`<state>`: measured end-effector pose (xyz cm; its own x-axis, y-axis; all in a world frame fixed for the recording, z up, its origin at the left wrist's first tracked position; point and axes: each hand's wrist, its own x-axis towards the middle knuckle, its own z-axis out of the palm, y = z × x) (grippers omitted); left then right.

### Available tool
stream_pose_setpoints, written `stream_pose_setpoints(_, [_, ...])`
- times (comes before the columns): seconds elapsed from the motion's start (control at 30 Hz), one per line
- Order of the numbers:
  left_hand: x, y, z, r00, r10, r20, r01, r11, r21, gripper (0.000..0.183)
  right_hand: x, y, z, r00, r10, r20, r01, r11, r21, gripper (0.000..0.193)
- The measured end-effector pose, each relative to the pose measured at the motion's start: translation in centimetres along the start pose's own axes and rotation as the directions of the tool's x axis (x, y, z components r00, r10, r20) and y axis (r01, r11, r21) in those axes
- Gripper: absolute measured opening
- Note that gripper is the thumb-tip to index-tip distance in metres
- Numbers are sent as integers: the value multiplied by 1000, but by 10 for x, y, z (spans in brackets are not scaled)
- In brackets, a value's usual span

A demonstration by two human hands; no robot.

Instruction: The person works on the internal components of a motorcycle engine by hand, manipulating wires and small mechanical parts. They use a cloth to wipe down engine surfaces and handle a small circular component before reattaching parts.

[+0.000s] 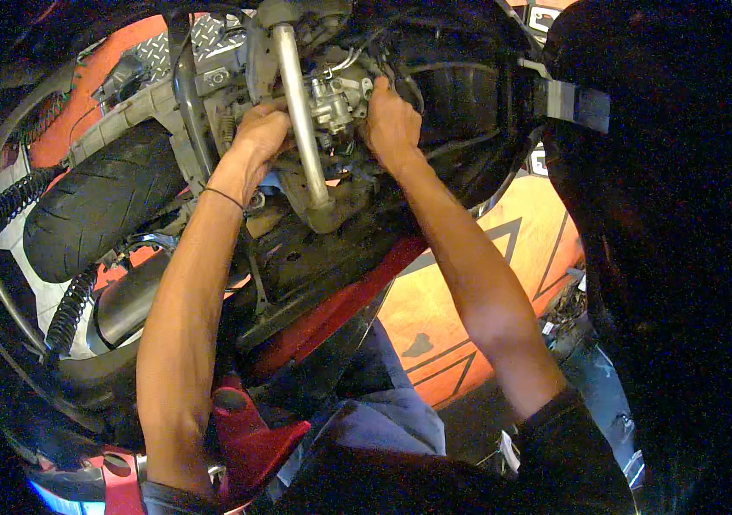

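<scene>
I am reaching into the open body of a scooter. My left hand (261,136) grips parts just left of a silver frame tube (301,107), fingers curled inward. My right hand (390,120) is closed on the grey metal carburettor assembly (338,96) from its right side. The fingertips of both hands are hidden among hoses and metal parts. A thin dark band circles my left wrist. The rear tyre (100,202) lies left of my left forearm.
A chrome exhaust (125,300) and coiled black shock springs (69,305) sit at lower left. Red body panels (340,300) run under my arms. An orange floor with black lines (503,257) lies to the right. A large dark shape (683,215) fills the right side.
</scene>
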<state>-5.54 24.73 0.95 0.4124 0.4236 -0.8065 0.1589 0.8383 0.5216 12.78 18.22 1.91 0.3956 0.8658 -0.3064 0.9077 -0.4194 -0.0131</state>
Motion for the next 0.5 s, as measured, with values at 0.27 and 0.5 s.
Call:
stream_pose_setpoints(0.27, [-5, 4, 3, 1000, 6, 8, -7, 1000, 23, 33, -1, 12, 5, 994, -105, 13, 105, 994, -15, 55])
stream_pose_setpoints(0.5, [7, -7, -4, 992, 105, -64, -93, 982, 167, 43, -4, 6, 4, 998, -37, 46, 37, 999, -2, 57])
